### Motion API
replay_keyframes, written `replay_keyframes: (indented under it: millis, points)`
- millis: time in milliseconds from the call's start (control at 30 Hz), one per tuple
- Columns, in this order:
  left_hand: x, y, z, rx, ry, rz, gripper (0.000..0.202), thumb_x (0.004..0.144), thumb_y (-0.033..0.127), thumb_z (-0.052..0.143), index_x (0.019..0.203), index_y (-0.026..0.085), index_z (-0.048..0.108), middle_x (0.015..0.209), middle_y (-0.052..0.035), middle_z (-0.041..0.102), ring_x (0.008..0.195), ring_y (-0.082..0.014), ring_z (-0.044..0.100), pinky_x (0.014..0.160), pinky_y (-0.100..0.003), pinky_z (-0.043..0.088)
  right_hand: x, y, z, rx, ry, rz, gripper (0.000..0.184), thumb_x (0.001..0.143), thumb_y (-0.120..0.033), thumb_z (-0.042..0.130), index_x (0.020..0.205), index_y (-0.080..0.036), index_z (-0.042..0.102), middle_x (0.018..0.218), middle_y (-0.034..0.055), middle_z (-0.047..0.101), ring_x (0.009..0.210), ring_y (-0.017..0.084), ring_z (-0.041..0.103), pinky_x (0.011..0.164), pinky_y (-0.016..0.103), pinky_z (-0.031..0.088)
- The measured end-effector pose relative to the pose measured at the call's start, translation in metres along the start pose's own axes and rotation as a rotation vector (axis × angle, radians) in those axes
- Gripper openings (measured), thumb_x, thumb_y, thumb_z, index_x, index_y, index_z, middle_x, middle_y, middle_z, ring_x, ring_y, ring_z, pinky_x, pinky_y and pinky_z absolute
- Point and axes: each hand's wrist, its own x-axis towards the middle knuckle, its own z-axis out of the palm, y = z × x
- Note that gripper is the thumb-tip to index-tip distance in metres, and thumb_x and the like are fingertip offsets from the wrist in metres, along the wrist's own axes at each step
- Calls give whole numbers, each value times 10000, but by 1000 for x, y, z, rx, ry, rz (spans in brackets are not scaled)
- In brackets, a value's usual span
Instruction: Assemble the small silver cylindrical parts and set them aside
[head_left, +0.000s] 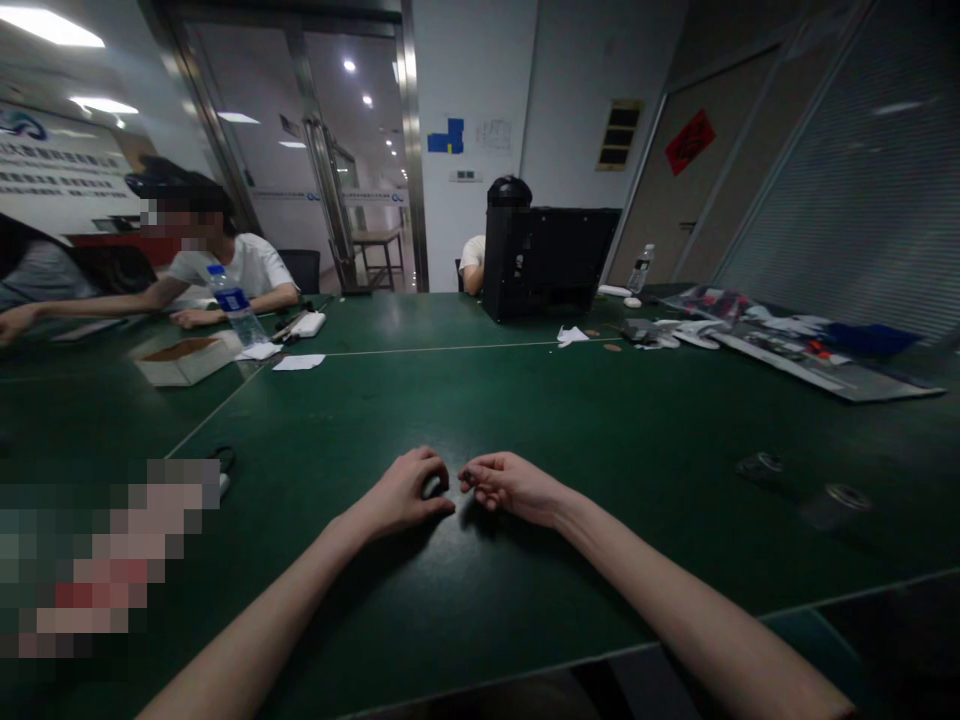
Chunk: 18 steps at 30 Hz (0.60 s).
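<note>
Over the middle of the green table [360, 410], my left hand [412, 488] is curled, thumb below and fingers above. A small pale patch shows inside its curl; what it is I cannot make out. Just to the right, and apart from it by a small gap, is my right hand [510, 482]. Its thumb and fingertips are pinched together at a small dark thing [466, 478], too small to name. The fingertips of both hands point towards each other, low over the tabletop.
On the right stand two clear round containers [836, 505]. Beyond lies a board [840, 375] with scattered parts. A black case [555, 260] stands at the back, a person behind it. On the left are an open box [184, 362], a water bottle [236, 305] and another person.
</note>
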Motion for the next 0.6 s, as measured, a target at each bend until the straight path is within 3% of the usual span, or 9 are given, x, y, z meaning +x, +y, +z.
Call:
replay_keyframes:
  millis: [600]
  points:
    - [-1,0,0,0,-8,-7,321,748,454,630,933,191,623,1039,-68,544,979,-250,525,837,-335,433,-1,-1,0,11,-27,5,321,731,-390,735,839,-101,649,786,40,625,552,41,522,468,140,392]
